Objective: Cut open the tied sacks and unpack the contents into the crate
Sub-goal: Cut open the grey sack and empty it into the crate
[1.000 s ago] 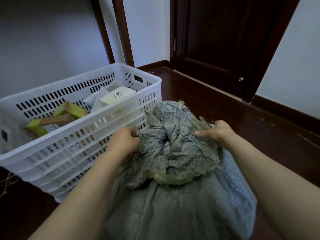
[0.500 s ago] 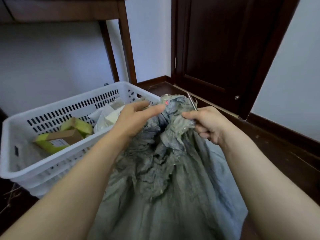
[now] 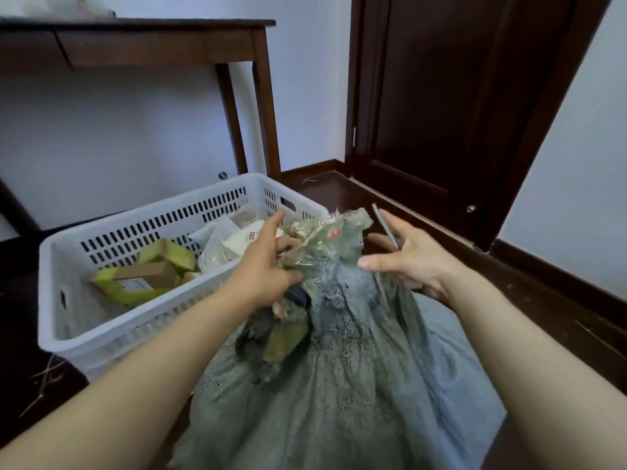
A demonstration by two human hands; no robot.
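My left hand (image 3: 261, 268) grips the bunched neck of the sack (image 3: 339, 368), with thumb and lower fingers curled into the crumpled cloth and the forefinger stretched out straight over the top of the sack. My right hand (image 3: 412, 262) sits on the right side of the sack's neck, just apart from it. Its fingers are spread and nearly straight, and a thin tool (image 3: 385, 225) stands up from between them, held there. I cannot tell from here exactly which fingers pinch it.

The sack is grey-green woven stuff standing upright between my forearms, its neck gathered into a ragged tuft with a small red spot (image 3: 334, 234) near the top. Just below my left hand the sack gapes a little and shows something dark and olive inside, too unclear to name.

The white slotted crate (image 3: 163, 215) stands just left of the sack, its near corner hidden behind the sack's neck. In it lie a green-and-brown carton (image 3: 142, 276) and white packets (image 3: 234, 244).

Beyond the sack to the left stands a dark wooden table (image 3: 152, 42). Beyond it to the right is a dark door (image 3: 441, 113). The sack rests on a dark wood floor (image 3: 543, 307).
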